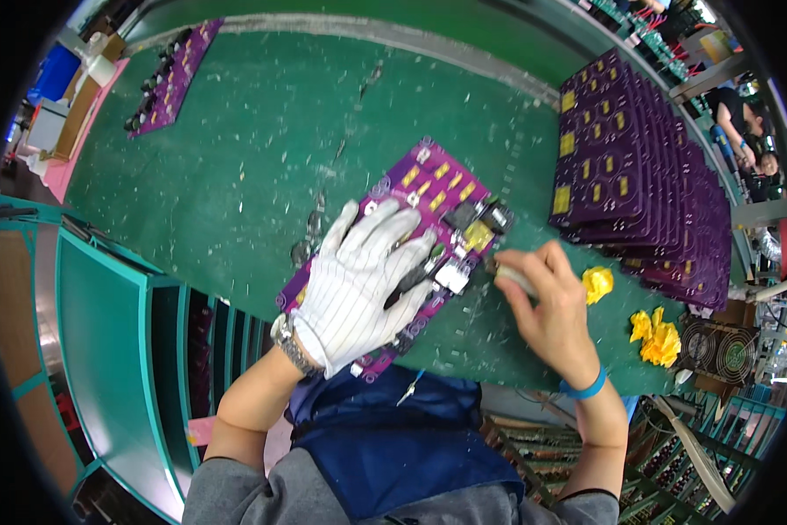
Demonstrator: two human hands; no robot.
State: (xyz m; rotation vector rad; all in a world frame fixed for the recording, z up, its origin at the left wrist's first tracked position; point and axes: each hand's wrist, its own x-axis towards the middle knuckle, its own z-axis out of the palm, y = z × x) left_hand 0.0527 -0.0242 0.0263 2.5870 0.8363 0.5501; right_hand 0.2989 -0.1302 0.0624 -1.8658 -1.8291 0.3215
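Note:
A purple circuit board (428, 188) with yellow patches, black parts and a white block lies slantwise on the green bench, its near corner by the front edge. My left hand (358, 280), in a white striped glove, rests on the board with its fingers spread and thumb apart. Bare, with a blue wrist strap, my right hand (547, 293) is closed in a pinch just right of the board. Between its thumb and fingertips is a small pale piece with a dark end (514, 278), mostly covered; its kind cannot be made out.
A row of purple boards (604, 149) leans at the right. Crumpled yellow pieces (656, 339) and a round fan grille (717, 352) sit near the right edge. Another populated board (176, 79) lies far left. A green rack (118, 341) stands left; a person (744, 131) is far right.

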